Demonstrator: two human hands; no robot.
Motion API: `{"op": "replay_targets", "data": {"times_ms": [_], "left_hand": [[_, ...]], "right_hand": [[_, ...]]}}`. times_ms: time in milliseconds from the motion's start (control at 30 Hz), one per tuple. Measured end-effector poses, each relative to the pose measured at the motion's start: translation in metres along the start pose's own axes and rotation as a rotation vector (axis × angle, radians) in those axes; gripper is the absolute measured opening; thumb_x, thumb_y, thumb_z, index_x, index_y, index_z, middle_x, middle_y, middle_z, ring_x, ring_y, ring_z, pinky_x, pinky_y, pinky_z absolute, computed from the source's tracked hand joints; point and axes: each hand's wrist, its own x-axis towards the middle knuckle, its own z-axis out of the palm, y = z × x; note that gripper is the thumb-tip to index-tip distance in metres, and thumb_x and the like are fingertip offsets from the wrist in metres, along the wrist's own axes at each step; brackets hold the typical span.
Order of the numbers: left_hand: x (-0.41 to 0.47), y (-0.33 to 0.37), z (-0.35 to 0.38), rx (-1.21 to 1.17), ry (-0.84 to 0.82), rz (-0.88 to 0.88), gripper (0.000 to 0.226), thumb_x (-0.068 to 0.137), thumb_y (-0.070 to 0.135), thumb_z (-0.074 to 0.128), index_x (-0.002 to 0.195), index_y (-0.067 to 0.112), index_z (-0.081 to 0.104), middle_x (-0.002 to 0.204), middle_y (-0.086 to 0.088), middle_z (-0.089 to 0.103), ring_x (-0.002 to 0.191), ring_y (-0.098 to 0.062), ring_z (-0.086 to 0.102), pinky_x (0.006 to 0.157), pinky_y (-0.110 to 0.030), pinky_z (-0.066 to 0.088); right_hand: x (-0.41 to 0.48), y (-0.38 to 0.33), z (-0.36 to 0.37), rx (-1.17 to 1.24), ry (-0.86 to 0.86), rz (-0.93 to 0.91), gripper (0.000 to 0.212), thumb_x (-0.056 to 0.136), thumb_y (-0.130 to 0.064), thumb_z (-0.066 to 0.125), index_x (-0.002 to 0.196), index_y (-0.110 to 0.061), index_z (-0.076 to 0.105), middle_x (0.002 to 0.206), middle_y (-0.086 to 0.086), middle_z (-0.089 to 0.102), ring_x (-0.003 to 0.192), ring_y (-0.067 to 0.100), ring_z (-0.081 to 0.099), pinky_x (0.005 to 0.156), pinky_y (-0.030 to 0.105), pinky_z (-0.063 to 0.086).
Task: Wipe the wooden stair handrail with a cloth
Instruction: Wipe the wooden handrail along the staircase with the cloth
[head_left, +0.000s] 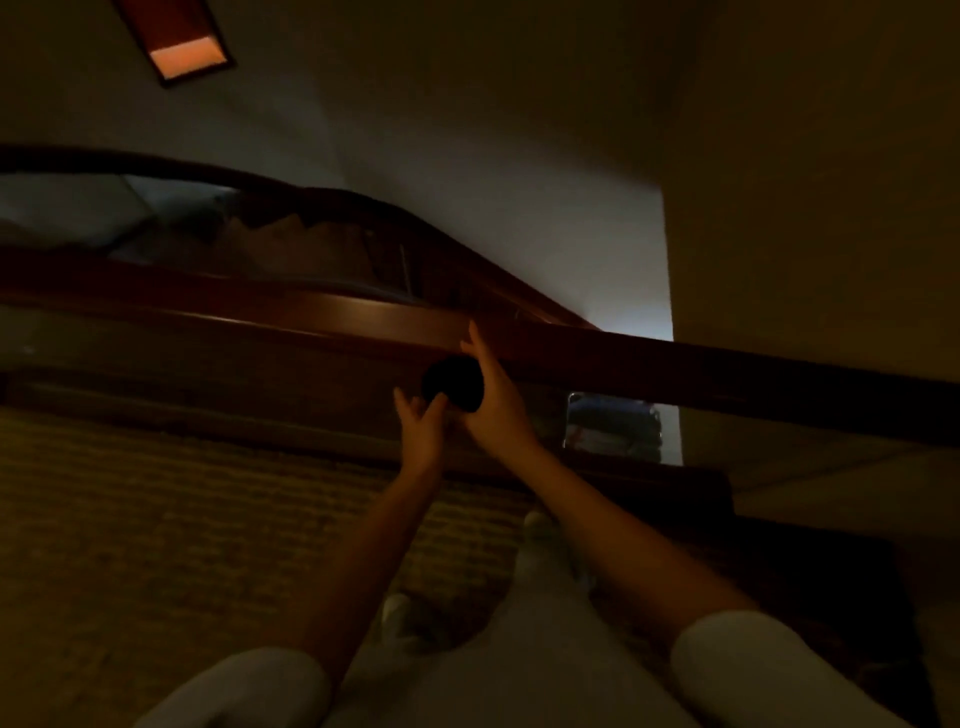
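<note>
**Cloth balled under the handrail, both grips at it**

Shows a dim, blurred stairwell, seen from above the arms. Finds the cloth (451, 382), a dark rounded wad, near the middle of the view, just below the wooden handrail (332, 316) and touching or almost touching its lower edge; too dark to tell which. Follows that handrail from 9 o'clock across to 3 o'clock, sinking a little toward the 3 o'clock side.

Pinches the cloth's 7 o'clock edge with the left grip (423, 434), thumb and fingers curled onto the fabric. Backs the cloth from its 3 o'clock side with the right grip (496, 402), palm against the wad, fingers (474, 338) stretched straight toward 12 o'clock and lying across the face of the handrail. Closes no right finger round the cloth, as far as the gloom allows.

Reaches in with two bare forearms from 6 o'clock, white sleeves (249, 686) pushed up near the elbows. Takes in pale trousers (519, 649) between the arms, patterned carpet (156, 519) at 8 o'clock, a plain wall (493, 156) at 12 o'clock, and an orange-lit panel (187, 54) at 11 o'clock.
</note>
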Motion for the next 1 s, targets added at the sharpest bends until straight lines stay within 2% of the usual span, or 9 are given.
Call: {"op": "replay_targets", "data": {"times_ms": [133, 267, 467, 633, 700, 767, 833, 900, 1000], "left_hand": [[-0.010, -0.021, 0.031, -0.101, -0.077, 0.025, 0.061, 0.102, 0.008, 0.042, 0.156, 0.017, 0.014, 0.152, -0.016, 0.037, 0.133, -0.032, 0.045, 0.110, -0.051, 0.038], [-0.022, -0.035, 0.102, -0.462, -0.162, 0.027, 0.054, 0.099, 0.023, 0.041, 0.150, 0.010, 0.030, 0.148, -0.017, 0.043, 0.134, -0.032, 0.045, 0.113, -0.052, 0.033], [-0.006, -0.051, 0.174, -0.426, 0.220, 0.047, 0.085, 0.096, 0.029, 0.058, 0.155, 0.028, -0.004, 0.159, -0.008, 0.023, 0.142, -0.024, 0.031, 0.116, -0.046, 0.031], [0.000, -0.051, 0.212, -0.429, 0.415, 0.137, 0.096, 0.091, 0.028, 0.067, 0.155, 0.028, -0.004, 0.158, -0.006, 0.024, 0.141, -0.024, 0.033, 0.113, -0.041, 0.036], [0.002, -0.058, 0.227, -0.435, 0.489, 0.158, 0.083, 0.094, 0.028, 0.063, 0.155, 0.025, 0.007, 0.155, -0.004, 0.030, 0.139, -0.021, 0.036, 0.109, -0.033, 0.038], [-0.003, -0.078, 0.249, -0.456, 0.550, 0.112, 0.067, 0.098, 0.027, 0.056, 0.153, 0.022, 0.017, 0.154, -0.004, 0.034, 0.138, -0.020, 0.038, 0.105, -0.026, 0.038], [-0.014, -0.096, 0.277, -0.467, 0.534, 0.043, 0.065, 0.098, 0.026, 0.056, 0.152, 0.022, 0.020, 0.154, -0.004, 0.035, 0.138, -0.017, 0.038, 0.103, -0.020, 0.036], [-0.017, -0.099, 0.301, -0.464, 0.496, 0.029, 0.073, 0.095, 0.027, 0.060, 0.152, 0.025, 0.015, 0.155, -0.001, 0.032, 0.136, -0.012, 0.037, 0.101, -0.014, 0.037], [0.006, -0.077, 0.303, -0.417, 0.581, 0.007, 0.080, 0.097, 0.029, 0.057, 0.155, 0.023, 0.002, 0.161, -0.003, 0.015, 0.144, -0.014, 0.024, 0.106, -0.019, 0.029]], "right_hand": [[0.008, 0.024, -0.047, -0.293, -0.227, -0.148, 0.103, 0.088, 0.001, 0.064, 0.149, -0.053, 0.001, 0.160, -0.002, 0.023, 0.140, 0.024, 0.037, 0.107, 0.035, 0.041], [0.032, 0.047, -0.094, -0.422, -0.268, -0.291, 0.094, 0.094, -0.012, 0.061, 0.146, -0.059, -0.002, 0.158, -0.013, 0.017, 0.132, 0.011, 0.036, 0.100, 0.026, 0.038], [0.082, 0.090, -0.140, -0.756, -0.629, -0.481, 0.108, 0.084, -0.017, 0.071, 0.150, -0.025, -0.014, 0.164, 0.002, 0.004, 0.150, 0.015, 0.000, 0.122, 0.052, 0.006], [0.092, 0.087, -0.180, -0.632, -0.950, -0.451, 0.098, 0.091, -0.039, 0.058, 0.151, -0.038, -0.020, 0.150, -0.038, -0.013, 0.137, -0.020, -0.011, 0.119, 0.039, -0.017], [0.101, 0.084, -0.198, -0.567, -1.072, -0.373, 0.092, 0.089, -0.027, 0.057, 0.156, -0.027, -0.007, 0.149, -0.040, 0.002, 0.141, -0.015, 0.000, 0.121, 0.043, -0.013], [0.111, 0.079, -0.209, -0.358, -1.035, -0.286, 0.081, 0.086, -0.009, 0.052, 0.155, -0.021, 0.012, 0.151, -0.017, 0.037, 0.145, 0.007, 0.025, 0.122, 0.041, 0.010], [0.119, 0.073, -0.210, -0.164, -0.799, -0.183, 0.071, 0.089, 0.008, 0.048, 0.150, -0.022, 0.027, 0.138, 0.002, 0.057, 0.112, 0.023, 0.061, 0.085, 0.027, 0.050], [0.123, 0.074, -0.203, -0.140, -0.628, -0.127, 0.066, 0.092, 0.011, 0.048, 0.148, -0.021, 0.035, 0.131, 0.003, 0.060, 0.068, 0.018, 0.062, 0.052, 0.022, 0.046], [0.123, 0.083, -0.193, -0.197, -0.630, -0.129, 0.056, 0.098, 0.003, 0.047, 0.148, -0.018, 0.035, 0.133, 0.001, 0.056, 0.090, 0.008, 0.064, 0.070, 0.018, 0.051]]}}
